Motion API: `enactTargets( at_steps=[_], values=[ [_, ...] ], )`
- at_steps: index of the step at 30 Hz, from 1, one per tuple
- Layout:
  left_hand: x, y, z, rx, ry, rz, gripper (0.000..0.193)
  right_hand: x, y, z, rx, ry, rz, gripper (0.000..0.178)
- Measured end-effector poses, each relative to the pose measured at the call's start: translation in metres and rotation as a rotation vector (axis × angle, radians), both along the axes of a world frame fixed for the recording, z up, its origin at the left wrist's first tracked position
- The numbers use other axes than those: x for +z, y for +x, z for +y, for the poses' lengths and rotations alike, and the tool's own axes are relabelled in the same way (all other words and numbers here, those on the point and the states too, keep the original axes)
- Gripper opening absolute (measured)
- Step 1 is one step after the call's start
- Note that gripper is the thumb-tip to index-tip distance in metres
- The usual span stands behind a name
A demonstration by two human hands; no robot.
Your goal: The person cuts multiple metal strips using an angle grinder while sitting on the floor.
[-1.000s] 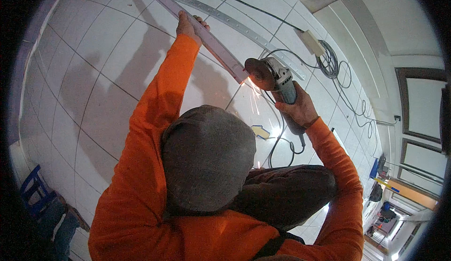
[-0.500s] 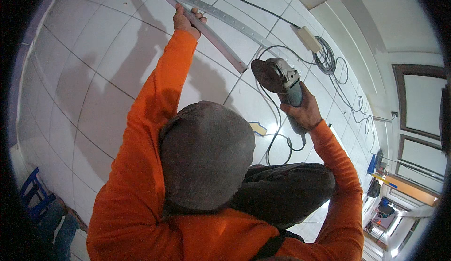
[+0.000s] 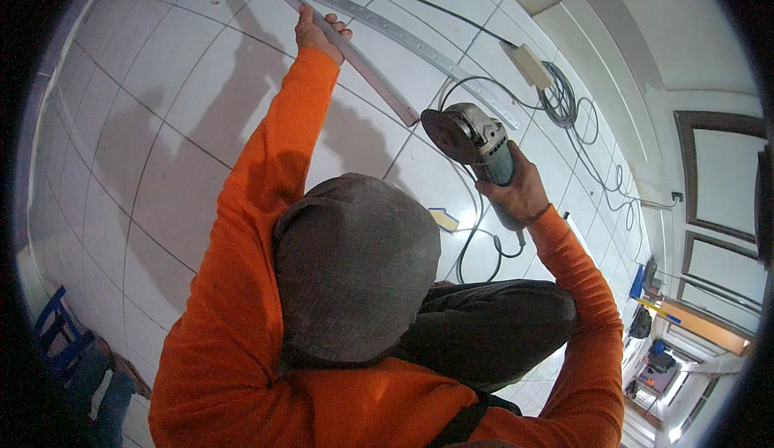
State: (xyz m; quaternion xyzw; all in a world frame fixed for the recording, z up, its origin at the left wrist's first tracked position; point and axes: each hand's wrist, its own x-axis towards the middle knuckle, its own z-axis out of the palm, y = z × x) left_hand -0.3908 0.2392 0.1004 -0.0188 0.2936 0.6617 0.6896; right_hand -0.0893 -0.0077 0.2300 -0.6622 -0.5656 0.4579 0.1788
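Note:
My left hand (image 3: 320, 33) is closed around a long, straight metal profile (image 3: 371, 80), which slants from the upper left toward the middle of the view. In my right hand (image 3: 522, 187) is a grey-green angle grinder (image 3: 493, 143), gripped by its body. Its dark disc (image 3: 448, 135) faces the near end of the profile, with only a small gap at most between them; contact cannot be made out. Beyond the profile, a perforated metal strip (image 3: 395, 35) lies on the tiled floor. The grinder's black cord (image 3: 460, 261) loops beneath it.
A beige power strip (image 3: 530, 66) and coiled grey cable (image 3: 559, 101) lie at the far right, by the wall. A yellow and blue piece (image 3: 443, 219) rests on the white tiles (image 3: 181, 138). My bent knee (image 3: 500, 319) is below the grinder. A blue chair (image 3: 60, 335) stands at the left.
My right hand has brought the grinder slightly left, its disc now closer to the end of the profile. My left hand and the profile have barely shifted.

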Motion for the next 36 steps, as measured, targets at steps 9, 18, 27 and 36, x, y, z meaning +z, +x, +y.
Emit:
enactTargets(
  at_steps=[9, 18, 27, 36],
  values=[
    [-0.003, -0.001, 0.002, 0.004, -0.032, 0.042, 0.034, 0.006, -0.008, 0.003, 0.020, -0.046, -0.096, 0.070],
    [-0.008, -0.004, 0.004, 0.001, -0.031, 0.058, 0.037, 0.009, -0.012, 0.005, 0.037, -0.053, -0.162, 0.067],
    [-0.007, -0.001, 0.004, 0.007, -0.064, 0.073, 0.034, -0.008, -0.002, 0.002, 0.090, 0.118, -0.171, 0.061],
    [-0.005, 0.001, 0.003, 0.009, -0.082, 0.057, 0.036, -0.009, 0.001, 0.002, 0.121, 0.117, -0.200, 0.064]
  ],
)
